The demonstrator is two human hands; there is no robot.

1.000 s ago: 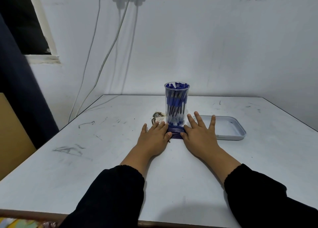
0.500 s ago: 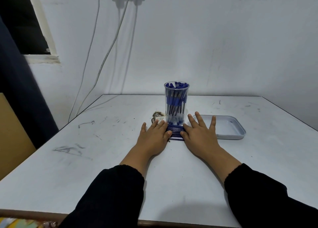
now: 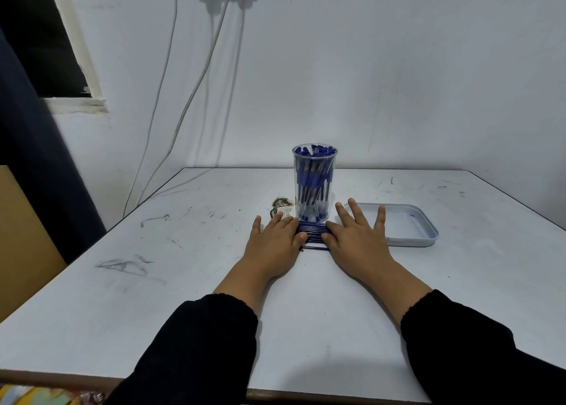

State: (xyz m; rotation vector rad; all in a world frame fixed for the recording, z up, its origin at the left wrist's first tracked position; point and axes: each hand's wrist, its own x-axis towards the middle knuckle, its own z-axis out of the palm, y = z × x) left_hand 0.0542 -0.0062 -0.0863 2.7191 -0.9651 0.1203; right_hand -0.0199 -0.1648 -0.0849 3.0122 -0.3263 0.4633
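A row of blue pens [image 3: 312, 232] lies on the table [image 3: 190, 282] just before the pen cup [image 3: 315, 184], long axes running left-right, between the flat, spread left hand [image 3: 275, 245] and right hand [image 3: 355, 239] touching its ends.

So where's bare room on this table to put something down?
Widest: the table left of the left hand, out to its edge. Also the near strip between the sleeves, and the far right behind the tray. Crowded: the middle, where cup, loose pens and right hand pack tight against the tray.
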